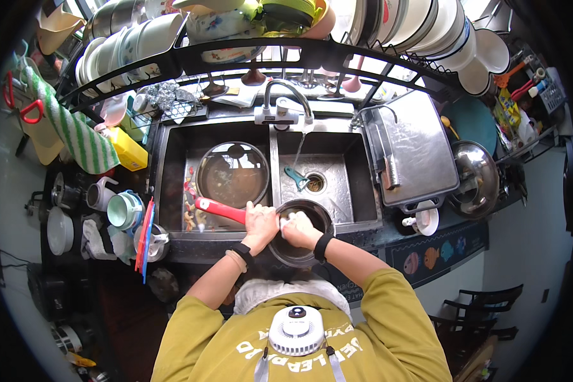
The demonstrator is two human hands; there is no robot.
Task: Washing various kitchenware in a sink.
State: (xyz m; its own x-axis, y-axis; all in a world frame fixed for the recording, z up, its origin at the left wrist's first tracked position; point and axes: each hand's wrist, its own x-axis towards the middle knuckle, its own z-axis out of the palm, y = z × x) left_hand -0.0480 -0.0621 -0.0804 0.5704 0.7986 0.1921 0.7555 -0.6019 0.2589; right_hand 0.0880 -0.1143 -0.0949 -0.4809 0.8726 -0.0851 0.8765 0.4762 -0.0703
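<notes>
My left hand [259, 220] grips the red handle [219, 210] of a dark pan where the handle meets the rim. The pan [321, 220] is tilted over the front edge of the right sink basin. Inside it, my right hand [302, 231] is closed around something whitish, perhaps a cloth or sponge, mostly hidden by the fingers. Water [300, 149] runs from the faucet [286, 90] into the right basin. A teal peeler [297, 178] lies there beside the drain [315, 183]. In the left basin rests a round pan or lid [232, 174] holding cloudy water.
Food scraps [189, 210] lie in the left basin. A dish rack [305, 50] loaded with bowls and plates spans the back. Right of the sink stand a cutting board [420, 148], a knife [390, 167] and a metal wok lid [475, 179]. Cups [121, 210] and chopsticks [145, 241] crowd the left counter.
</notes>
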